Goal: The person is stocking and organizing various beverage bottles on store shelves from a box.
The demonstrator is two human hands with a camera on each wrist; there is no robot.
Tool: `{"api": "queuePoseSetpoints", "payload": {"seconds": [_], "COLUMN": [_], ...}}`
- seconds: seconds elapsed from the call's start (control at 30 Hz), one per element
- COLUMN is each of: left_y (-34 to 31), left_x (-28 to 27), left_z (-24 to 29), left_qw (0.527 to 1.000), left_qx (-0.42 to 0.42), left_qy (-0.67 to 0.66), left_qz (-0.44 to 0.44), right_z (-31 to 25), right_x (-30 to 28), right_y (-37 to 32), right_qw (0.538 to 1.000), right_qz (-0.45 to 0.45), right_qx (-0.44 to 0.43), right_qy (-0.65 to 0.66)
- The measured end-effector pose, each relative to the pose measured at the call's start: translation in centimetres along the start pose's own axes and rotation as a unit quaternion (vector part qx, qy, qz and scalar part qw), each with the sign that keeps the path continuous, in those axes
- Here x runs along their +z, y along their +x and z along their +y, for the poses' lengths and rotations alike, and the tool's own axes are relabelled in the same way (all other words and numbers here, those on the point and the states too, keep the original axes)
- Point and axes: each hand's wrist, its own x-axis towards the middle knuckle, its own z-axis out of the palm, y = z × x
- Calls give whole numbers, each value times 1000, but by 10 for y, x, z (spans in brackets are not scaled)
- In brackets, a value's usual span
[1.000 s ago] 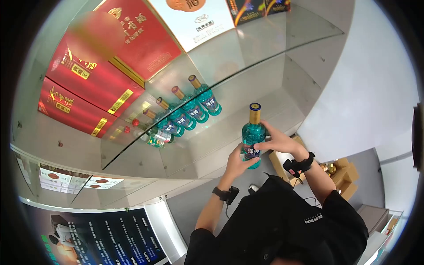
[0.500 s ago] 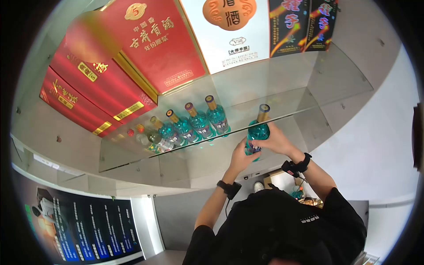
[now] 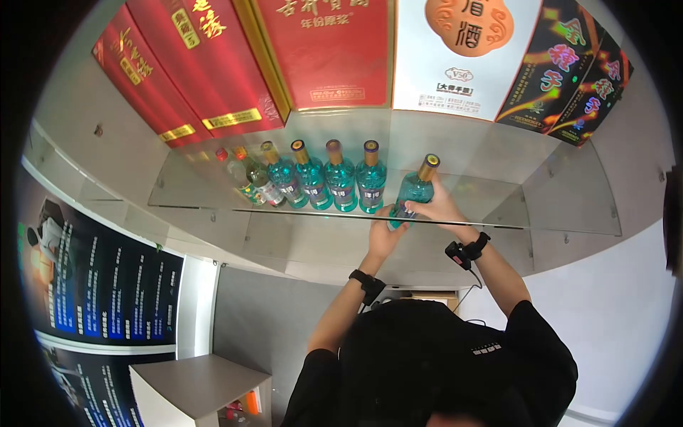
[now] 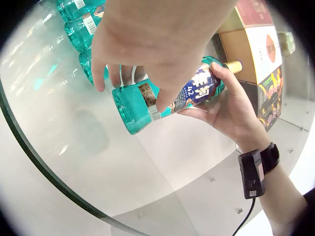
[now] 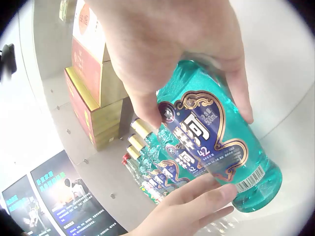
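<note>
Glass shelf [image 3: 555, 206], bottle row [image 3: 327, 178]; left hand [image 3: 384, 238], right hand [image 3: 435, 208] grip tilted teal bottle [image 3: 415, 186].

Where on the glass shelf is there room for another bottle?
The shelf is bare right of the held bottle, below the black boxes. A smaller patch lies at its left end. The middle is crowded: the bottle row stands close together.
</note>
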Motion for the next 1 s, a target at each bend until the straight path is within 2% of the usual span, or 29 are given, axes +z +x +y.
{"api": "queuePoseSetpoints", "payload": {"seconds": [0.13, 0.23, 0.33, 0.43, 0.63, 0.83, 1.0], "left_y": [-2, -3, -7, -7, -10, -11, -1], "left_x": [1, 1, 4, 5, 5, 4, -11], "left_z": [-11, -26, -32, -33, -34, -38, -36], "left_qw": [995, 993, 996, 995, 993, 997, 992], "left_qx": [-78, -116, -56, -45, -82, -39, -110], "left_qy": [-57, -11, 61, 84, 88, 67, -16], "left_qz": [32, 9, 17, 9, -1, 11, -56], "right_z": [6, 11, 17, 23, 26, 32, 18], "right_x": [-5, -5, -3, -1, 3, 4, 8], "right_y": [22, 30, 36, 42, 45, 49, 47], "right_qw": [997, 997, 996, 996, 994, 994, 993], "right_qz": [-28, -38, -38, -46, -44, -56, -58], "right_qx": [-60, -50, -38, -36, -35, -24, -14], "right_qy": [-27, -50, -67, -63, -94, -91, -102]}}
